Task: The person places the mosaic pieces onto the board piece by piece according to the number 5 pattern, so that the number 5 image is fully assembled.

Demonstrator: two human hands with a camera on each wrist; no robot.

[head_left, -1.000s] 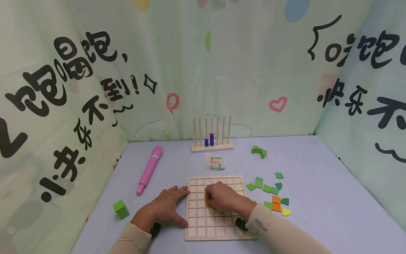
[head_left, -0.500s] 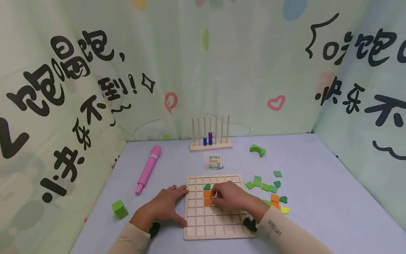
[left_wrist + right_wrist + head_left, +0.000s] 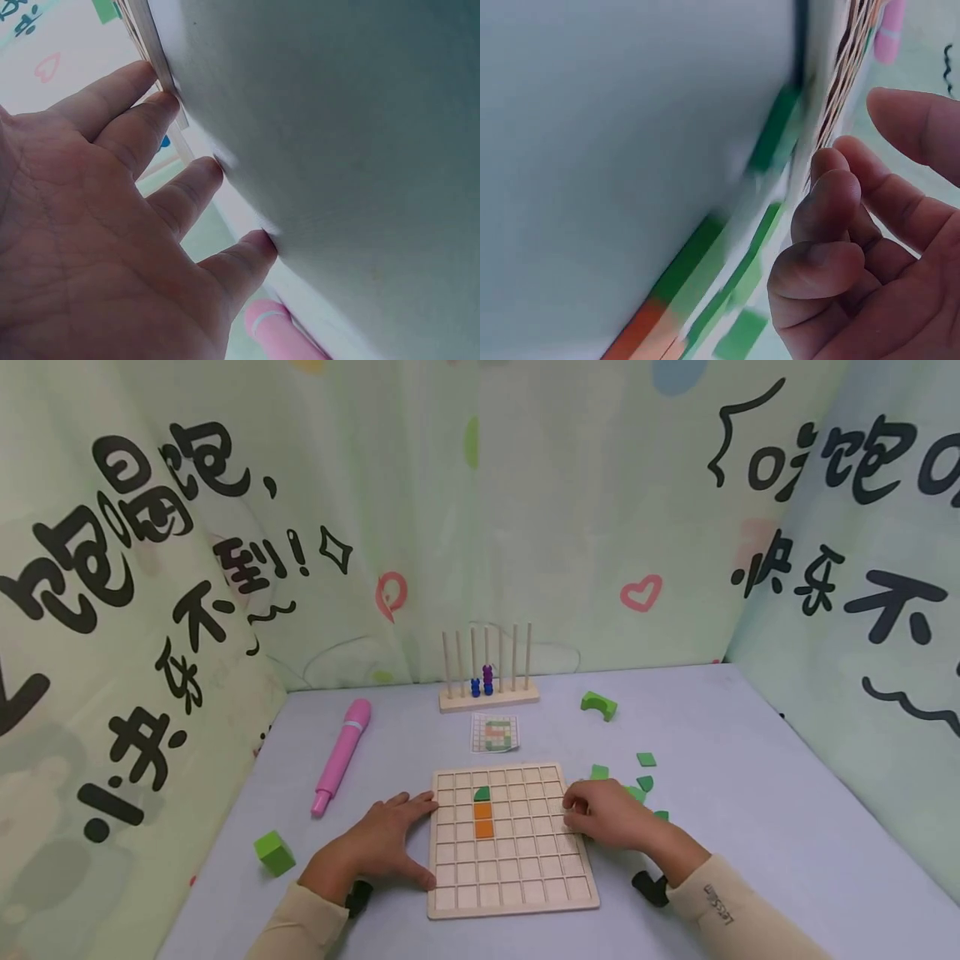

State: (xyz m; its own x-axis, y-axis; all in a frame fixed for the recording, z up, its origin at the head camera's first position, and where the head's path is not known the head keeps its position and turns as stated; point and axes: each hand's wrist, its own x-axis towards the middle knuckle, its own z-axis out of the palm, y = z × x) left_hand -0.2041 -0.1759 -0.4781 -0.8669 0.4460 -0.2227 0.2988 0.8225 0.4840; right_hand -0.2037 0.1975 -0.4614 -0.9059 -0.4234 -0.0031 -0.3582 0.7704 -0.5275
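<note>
Your grid board lies at the table's near middle, bearing two orange tiles. Your left hand, fingers spread, touches its left edge; your right hand, loosely curled, empty, is by its right edge, near loose green tiles.

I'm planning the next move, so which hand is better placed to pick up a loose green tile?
Probably the right hand: it looks empty and is near the loose green tiles, at the right edge of the board. The left hand touches the opposite edge, farther away.
</note>
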